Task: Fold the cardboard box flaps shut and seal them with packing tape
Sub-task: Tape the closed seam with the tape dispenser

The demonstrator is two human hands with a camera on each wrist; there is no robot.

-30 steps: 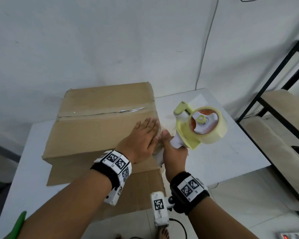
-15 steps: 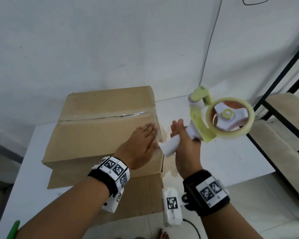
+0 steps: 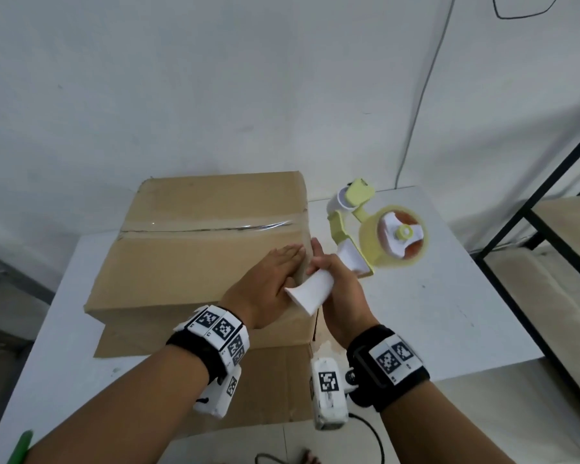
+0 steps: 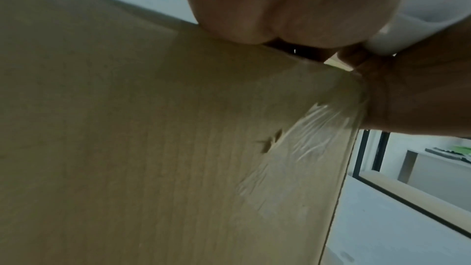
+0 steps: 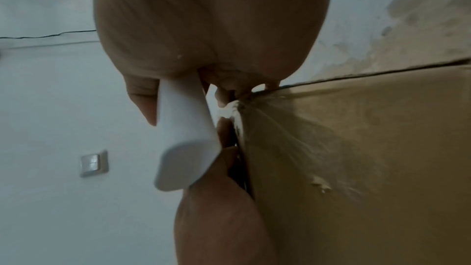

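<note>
A brown cardboard box (image 3: 195, 262) stands on the white table (image 3: 449, 313), flaps folded down, with a strip of clear tape (image 3: 215, 227) along the top seam. My left hand (image 3: 282, 266) lies flat on the box top near its right edge, fingers straight. My right hand (image 3: 329, 279) grips the white handle (image 3: 312, 291) of a yellow-green tape dispenser (image 3: 382, 239), whose roll hangs just right of the box. Its thumb touches the box's right edge. Wrinkled clear tape (image 4: 318, 128) runs down the box side. The handle (image 5: 183, 128) sits in my curled fingers.
A black metal shelf frame (image 3: 533, 212) with pale boards stands to the right of the table. A thin cable (image 3: 422, 95) hangs down the wall behind. A green object (image 3: 21, 447) pokes in at the lower left. A black cord (image 3: 372, 440) lies on the floor.
My right hand swung the dispenser up and to the right, then brought it back down beside the box's right edge. My left hand stayed flat on the box top.
</note>
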